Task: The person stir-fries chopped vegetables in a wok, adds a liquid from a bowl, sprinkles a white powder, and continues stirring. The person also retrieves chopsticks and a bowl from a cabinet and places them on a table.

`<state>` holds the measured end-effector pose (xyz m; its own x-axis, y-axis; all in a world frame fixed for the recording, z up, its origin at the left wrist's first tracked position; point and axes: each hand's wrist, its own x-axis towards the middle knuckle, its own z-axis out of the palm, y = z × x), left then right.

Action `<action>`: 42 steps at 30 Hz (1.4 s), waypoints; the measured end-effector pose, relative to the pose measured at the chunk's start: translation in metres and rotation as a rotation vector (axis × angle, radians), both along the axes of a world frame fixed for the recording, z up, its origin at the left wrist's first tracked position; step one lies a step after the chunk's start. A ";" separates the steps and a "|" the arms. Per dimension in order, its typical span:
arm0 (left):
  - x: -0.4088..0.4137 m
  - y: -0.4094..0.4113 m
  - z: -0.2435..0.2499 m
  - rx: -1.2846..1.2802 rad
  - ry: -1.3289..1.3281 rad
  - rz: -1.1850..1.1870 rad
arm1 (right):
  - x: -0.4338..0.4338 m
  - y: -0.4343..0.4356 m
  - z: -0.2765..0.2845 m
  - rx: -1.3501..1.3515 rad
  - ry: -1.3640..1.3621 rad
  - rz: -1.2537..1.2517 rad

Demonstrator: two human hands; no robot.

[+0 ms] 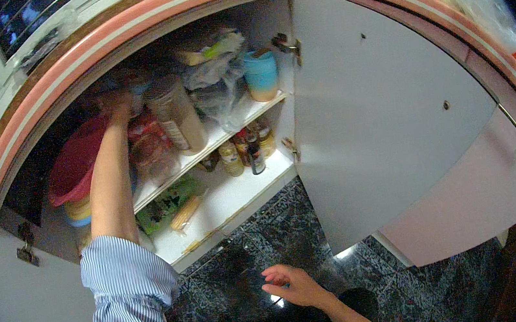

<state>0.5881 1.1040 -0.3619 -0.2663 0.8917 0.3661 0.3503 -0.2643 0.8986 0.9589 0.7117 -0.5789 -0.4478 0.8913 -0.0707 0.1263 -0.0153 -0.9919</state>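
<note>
My left hand reaches deep into the upper shelf of an open cabinet. It is blurred and dim, and whether it grips anything cannot be made out. Close beside it stand a dark red plastic basin and a tall clear container with pale brown contents. A red package in clear plastic lies just below the wrist. My right hand hangs over the dark floor in front of the cabinet, fingers curled and apart, holding nothing.
Plastic bags and a blue cup sit farther right on the upper shelf. Several bottles, a green package and a wrapped yellowish item occupy the lower shelf. The right door swings outward; a pink countertop edge curves overhead.
</note>
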 end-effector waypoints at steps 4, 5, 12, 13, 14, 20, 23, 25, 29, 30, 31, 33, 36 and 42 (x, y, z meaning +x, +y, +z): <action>-0.013 0.025 -0.010 -0.118 -0.038 -0.071 | 0.010 -0.005 0.015 -0.004 -0.035 -0.094; -0.019 0.028 -0.015 -0.161 -0.064 -0.098 | 0.008 -0.005 0.014 0.019 -0.017 -0.105; -0.068 0.019 -0.036 -0.347 -0.188 -0.200 | -0.004 -0.006 0.019 0.089 -0.152 -0.071; -0.061 0.018 -0.037 -0.328 -0.146 -0.166 | -0.007 -0.004 0.018 0.101 -0.169 -0.059; -0.057 0.013 -0.037 -0.306 -0.090 -0.109 | -0.011 -0.004 0.015 0.125 -0.167 -0.066; 0.050 -0.085 -0.051 0.105 0.673 0.482 | -0.033 0.006 0.014 0.136 -0.212 -0.055; 0.092 -0.168 -0.050 0.197 0.908 0.246 | -0.038 0.010 -0.004 0.182 -0.174 -0.057; 0.067 -0.181 -0.066 0.152 1.001 0.272 | -0.049 0.007 -0.014 0.248 -0.221 -0.004; 0.073 -0.180 -0.080 0.160 1.212 0.425 | -0.054 0.006 -0.016 0.273 -0.282 0.064; 0.080 -0.179 -0.080 0.124 1.236 0.462 | -0.054 0.006 -0.016 0.266 -0.273 0.069; 0.082 -0.178 -0.080 0.088 1.259 0.498 | -0.053 0.005 -0.016 0.260 -0.264 0.074; 0.081 -0.173 -0.077 -0.021 1.278 0.455 | -0.054 0.004 -0.025 0.249 -0.306 0.067; 0.077 -0.169 -0.074 -0.002 1.318 0.487 | -0.050 0.005 -0.032 0.219 -0.301 0.082; 0.075 -0.190 -0.047 0.125 1.019 0.280 | -0.042 0.011 -0.040 0.253 -0.338 0.048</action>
